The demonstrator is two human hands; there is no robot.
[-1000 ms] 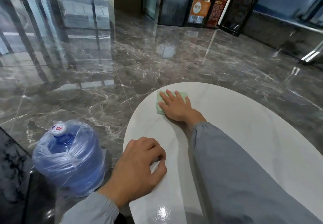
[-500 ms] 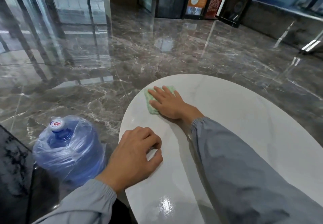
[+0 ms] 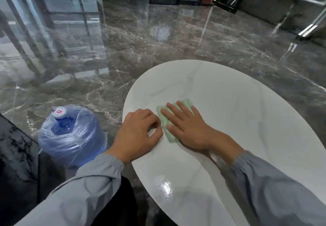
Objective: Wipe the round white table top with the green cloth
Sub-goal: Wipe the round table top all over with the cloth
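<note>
The round white table top (image 3: pixel 238 102) fills the right half of the view, glossy with faint grey veins. A light green cloth (image 3: pixel 167 128) lies flat on it near the left edge. My right hand (image 3: pixel 188 128) presses palm down on the cloth with fingers spread, covering most of it. My left hand (image 3: pixel 137 134) rests on the table's left rim with its fingers curled under, holding nothing. The two hands sit side by side, almost touching.
A large blue water bottle (image 3: pixel 70 134) wrapped in clear plastic stands on the floor just left of the table. A dark marbled slab (image 3: pixel 15 155) sits at the lower left. Glossy dark marble floor (image 3: pixel 158 40) spreads beyond, with glass panels and posters at the back.
My right hand has slid the cloth from the table's far left edge back toward me, ending next to my left hand. My left hand has stayed on the rim.
</note>
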